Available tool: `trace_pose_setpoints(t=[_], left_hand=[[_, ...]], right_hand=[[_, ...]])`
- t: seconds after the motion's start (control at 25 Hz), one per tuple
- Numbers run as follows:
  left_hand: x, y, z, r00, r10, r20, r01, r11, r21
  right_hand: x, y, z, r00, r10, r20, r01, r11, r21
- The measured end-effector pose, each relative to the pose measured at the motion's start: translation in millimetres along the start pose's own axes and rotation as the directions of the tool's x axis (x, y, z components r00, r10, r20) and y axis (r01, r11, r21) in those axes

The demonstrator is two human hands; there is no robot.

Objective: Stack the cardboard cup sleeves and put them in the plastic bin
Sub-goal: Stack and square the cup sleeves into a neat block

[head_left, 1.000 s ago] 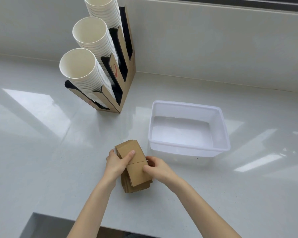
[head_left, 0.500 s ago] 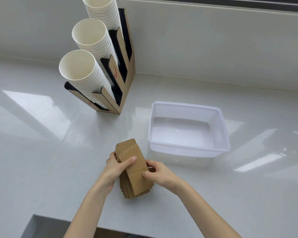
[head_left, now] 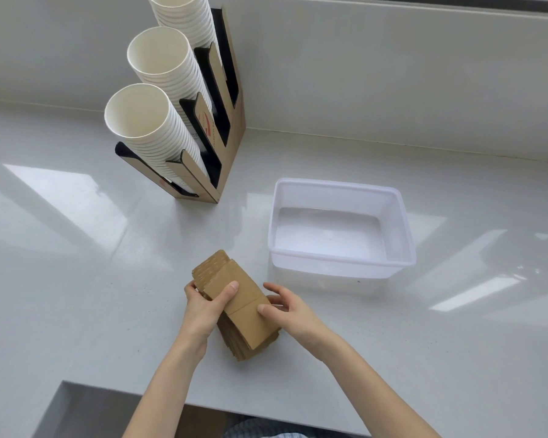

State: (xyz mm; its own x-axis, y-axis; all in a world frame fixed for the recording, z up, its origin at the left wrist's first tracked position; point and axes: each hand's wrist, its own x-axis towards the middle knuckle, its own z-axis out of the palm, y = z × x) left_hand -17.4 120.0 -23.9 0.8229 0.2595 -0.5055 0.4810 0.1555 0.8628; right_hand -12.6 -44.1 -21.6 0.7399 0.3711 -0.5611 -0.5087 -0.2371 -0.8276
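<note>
The white countertop [head_left: 76,279] fills the frame, with a cardboard cup dispenser [head_left: 222,128] holding rows of white paper cups [head_left: 159,90] in the upper left. Right of centre sits the clear plastic bin [head_left: 405,235], and nothing lies in it, so the putting-away half of the task is not yet done.

The stacking half looks nearly finished: the cardboard cup sleeves [head_left: 244,305] lie flat in one pile on the counter at lower centre, just left of the bin's near corner. Their far ends are fanned rather than flush, so I judge some squaring up remains before the lift.

The left hand [head_left: 203,308] clasps the pile's left edge, thumb pressed on the top sleeve. The right hand [head_left: 290,306] grips the right edge, thumb on top and fingers curled down the side.
</note>
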Motion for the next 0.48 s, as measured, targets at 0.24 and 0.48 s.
trace_pose_setpoints(t=[0.24,0.48], left_hand=[[2,-10,-4,0.998,-0.063,0.028,0.067,0.976,-0.208],[-11,-10,12,0.997,0.028,0.07,-0.004,0.948,-0.317]], right_hand=[[0,14,4,0.999,0.033,0.019,-0.036,0.971,0.238],[-3,27,0,0.996,-0.066,0.059,0.024,0.843,0.537]])
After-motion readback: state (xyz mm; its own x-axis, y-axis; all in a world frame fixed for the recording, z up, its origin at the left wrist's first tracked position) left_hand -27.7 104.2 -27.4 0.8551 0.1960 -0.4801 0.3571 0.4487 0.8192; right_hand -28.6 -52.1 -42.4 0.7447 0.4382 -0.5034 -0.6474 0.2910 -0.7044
